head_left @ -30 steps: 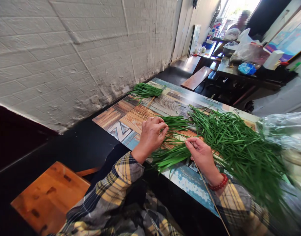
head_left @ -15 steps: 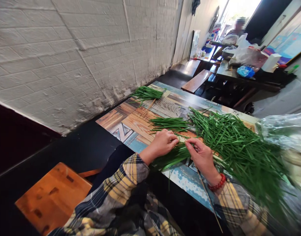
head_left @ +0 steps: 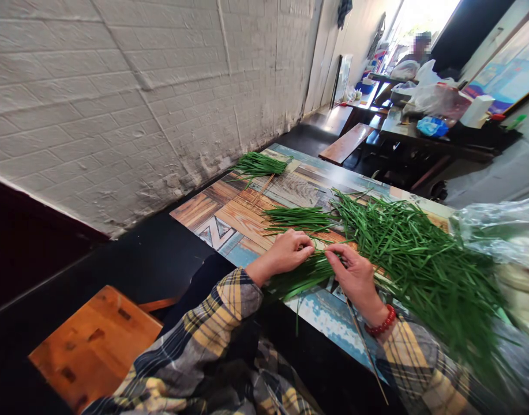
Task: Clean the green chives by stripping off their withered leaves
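Note:
My left hand (head_left: 288,251) is closed, thumb and forefinger pinching the ends of some thin green chives. Opposite it, my right hand (head_left: 354,276) pinches at the same strands. A thin wooden skewer (head_left: 368,349) slants from under my right palm toward my lap; its upper end is hidden by the fingers. Below both hands lies a bunch of chives (head_left: 307,274), partly covered by my left forearm. A small row of chives (head_left: 296,218) rests just beyond my left hand. To the right spreads a large loose heap of chives (head_left: 411,248).
The patterned table (head_left: 233,213) carries another chive bundle (head_left: 259,164) with skewers (head_left: 263,190) sticking out. A clear plastic bag (head_left: 502,225) lies at the right. A wooden stool (head_left: 95,346) stands at lower left. Farther back are a bench (head_left: 347,143), a cluttered table and a person (head_left: 417,52).
My hands stay almost in place, still pinching close together. The skewer's lower end has shifted slightly to the left and up.

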A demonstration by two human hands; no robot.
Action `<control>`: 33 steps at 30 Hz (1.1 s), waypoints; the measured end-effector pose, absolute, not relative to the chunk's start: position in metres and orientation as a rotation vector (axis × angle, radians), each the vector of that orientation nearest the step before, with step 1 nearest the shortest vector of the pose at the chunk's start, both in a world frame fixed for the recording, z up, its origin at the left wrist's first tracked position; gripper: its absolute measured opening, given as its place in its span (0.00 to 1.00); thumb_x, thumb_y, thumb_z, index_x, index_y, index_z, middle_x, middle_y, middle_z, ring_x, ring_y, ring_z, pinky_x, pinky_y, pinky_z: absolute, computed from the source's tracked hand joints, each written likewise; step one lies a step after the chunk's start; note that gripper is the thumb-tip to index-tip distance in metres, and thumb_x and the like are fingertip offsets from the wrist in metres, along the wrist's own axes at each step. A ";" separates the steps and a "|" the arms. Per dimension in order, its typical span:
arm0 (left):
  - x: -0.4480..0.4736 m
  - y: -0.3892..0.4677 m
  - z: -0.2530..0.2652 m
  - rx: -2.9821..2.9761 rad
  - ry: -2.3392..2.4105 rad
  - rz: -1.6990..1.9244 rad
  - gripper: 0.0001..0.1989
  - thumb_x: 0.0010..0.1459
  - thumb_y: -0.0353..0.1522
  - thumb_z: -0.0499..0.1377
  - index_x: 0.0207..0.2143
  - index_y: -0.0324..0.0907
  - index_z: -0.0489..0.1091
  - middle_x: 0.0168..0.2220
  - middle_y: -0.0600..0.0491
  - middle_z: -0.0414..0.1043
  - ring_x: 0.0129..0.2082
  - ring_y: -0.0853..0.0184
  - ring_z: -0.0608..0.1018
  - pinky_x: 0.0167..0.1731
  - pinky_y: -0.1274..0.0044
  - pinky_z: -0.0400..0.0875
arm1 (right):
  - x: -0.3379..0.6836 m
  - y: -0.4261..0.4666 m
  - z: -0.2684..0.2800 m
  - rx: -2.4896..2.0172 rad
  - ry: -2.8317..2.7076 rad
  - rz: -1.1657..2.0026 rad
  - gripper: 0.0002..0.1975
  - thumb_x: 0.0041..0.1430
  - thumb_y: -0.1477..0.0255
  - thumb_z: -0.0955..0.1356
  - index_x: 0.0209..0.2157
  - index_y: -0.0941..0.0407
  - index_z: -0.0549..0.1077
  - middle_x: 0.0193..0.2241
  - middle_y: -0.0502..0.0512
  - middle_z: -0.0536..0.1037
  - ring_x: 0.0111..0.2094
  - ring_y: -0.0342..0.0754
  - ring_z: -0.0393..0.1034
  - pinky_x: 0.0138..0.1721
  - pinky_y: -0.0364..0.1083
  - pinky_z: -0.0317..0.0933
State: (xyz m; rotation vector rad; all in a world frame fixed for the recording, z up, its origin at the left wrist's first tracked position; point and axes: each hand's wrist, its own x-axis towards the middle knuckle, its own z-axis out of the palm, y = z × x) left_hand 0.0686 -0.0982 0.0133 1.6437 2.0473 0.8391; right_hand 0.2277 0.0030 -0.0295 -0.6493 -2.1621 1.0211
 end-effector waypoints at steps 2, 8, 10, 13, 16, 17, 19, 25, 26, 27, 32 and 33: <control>0.069 -0.098 0.013 1.639 2.043 0.849 0.10 0.58 0.32 0.53 0.29 0.40 0.73 0.30 0.53 0.74 0.33 0.67 0.71 0.37 0.77 0.62 | 0.228 0.003 -0.030 -0.652 -2.164 1.013 0.09 0.59 0.64 0.66 0.33 0.53 0.75 0.31 0.51 0.79 0.31 0.46 0.74 0.36 0.46 0.68; 0.069 -0.099 0.014 1.643 2.064 0.869 0.10 0.57 0.32 0.53 0.29 0.41 0.74 0.31 0.53 0.75 0.35 0.67 0.72 0.38 0.77 0.62 | 0.228 0.003 -0.029 -0.683 -2.156 1.024 0.10 0.58 0.62 0.66 0.33 0.53 0.75 0.30 0.50 0.79 0.29 0.46 0.74 0.32 0.45 0.68; 0.068 -0.098 0.014 1.640 2.050 0.870 0.12 0.58 0.32 0.52 0.28 0.40 0.74 0.29 0.53 0.75 0.33 0.67 0.72 0.36 0.78 0.62 | 0.228 0.003 -0.030 -0.685 -2.155 1.026 0.10 0.58 0.63 0.66 0.34 0.53 0.75 0.30 0.50 0.79 0.30 0.46 0.74 0.33 0.45 0.68; 0.067 -0.097 0.015 1.641 2.025 0.878 0.12 0.57 0.31 0.52 0.28 0.40 0.74 0.29 0.53 0.74 0.32 0.68 0.72 0.35 0.78 0.62 | 0.228 0.003 -0.029 -0.685 -2.158 1.031 0.10 0.58 0.63 0.66 0.34 0.52 0.75 0.31 0.50 0.79 0.31 0.46 0.73 0.33 0.45 0.68; 0.066 -0.096 0.014 1.639 2.011 0.889 0.10 0.55 0.30 0.53 0.28 0.40 0.74 0.28 0.53 0.75 0.32 0.68 0.73 0.35 0.79 0.63 | 0.228 0.002 -0.029 -0.689 -2.156 1.055 0.10 0.58 0.62 0.66 0.34 0.53 0.75 0.30 0.50 0.79 0.30 0.46 0.73 0.30 0.44 0.68; 0.066 -0.096 0.013 1.640 2.011 0.887 0.10 0.55 0.30 0.54 0.28 0.40 0.75 0.28 0.53 0.75 0.32 0.68 0.73 0.35 0.79 0.63 | 0.228 0.002 -0.028 -0.689 -2.155 1.061 0.10 0.58 0.62 0.66 0.33 0.53 0.75 0.30 0.50 0.79 0.29 0.46 0.73 0.29 0.44 0.68; 0.066 -0.096 0.012 1.653 2.010 0.880 0.09 0.54 0.29 0.54 0.29 0.40 0.75 0.28 0.53 0.76 0.32 0.68 0.73 0.36 0.78 0.63 | 0.228 0.002 -0.028 -0.689 -2.156 1.065 0.10 0.58 0.62 0.66 0.33 0.53 0.75 0.30 0.50 0.79 0.28 0.45 0.73 0.28 0.44 0.67; 0.061 -0.093 0.011 1.674 1.942 0.887 0.09 0.50 0.27 0.55 0.30 0.41 0.76 0.29 0.54 0.76 0.32 0.68 0.74 0.36 0.79 0.64 | 0.228 0.002 -0.027 -0.650 -2.184 1.030 0.09 0.59 0.63 0.66 0.34 0.53 0.75 0.31 0.51 0.79 0.31 0.47 0.74 0.33 0.46 0.69; 0.060 -0.093 0.011 1.679 1.911 0.884 0.10 0.50 0.26 0.55 0.30 0.41 0.76 0.29 0.54 0.76 0.31 0.69 0.74 0.36 0.79 0.64 | 0.228 0.002 -0.027 -0.637 -2.188 1.023 0.09 0.59 0.63 0.65 0.34 0.52 0.75 0.31 0.51 0.80 0.32 0.47 0.74 0.35 0.46 0.69; 0.058 -0.092 0.010 1.686 1.882 0.880 0.10 0.49 0.26 0.56 0.30 0.40 0.76 0.29 0.54 0.76 0.31 0.69 0.74 0.35 0.80 0.64 | 0.228 0.002 -0.027 -0.627 -2.191 1.020 0.09 0.59 0.64 0.65 0.34 0.52 0.75 0.32 0.51 0.80 0.32 0.47 0.74 0.35 0.46 0.69; 0.052 -0.089 0.008 1.740 1.788 0.872 0.09 0.52 0.26 0.56 0.30 0.39 0.76 0.27 0.54 0.75 0.30 0.70 0.73 0.34 0.81 0.63 | 0.228 0.003 -0.028 -0.614 -2.196 1.019 0.09 0.59 0.63 0.66 0.34 0.52 0.75 0.31 0.50 0.80 0.31 0.46 0.74 0.36 0.46 0.68; 0.051 -0.088 0.008 1.755 1.776 0.872 0.09 0.53 0.26 0.55 0.29 0.38 0.77 0.27 0.53 0.75 0.30 0.70 0.73 0.34 0.81 0.63 | 0.228 0.003 -0.029 -0.613 -2.197 1.014 0.09 0.59 0.64 0.66 0.34 0.53 0.75 0.31 0.50 0.80 0.31 0.46 0.74 0.36 0.45 0.68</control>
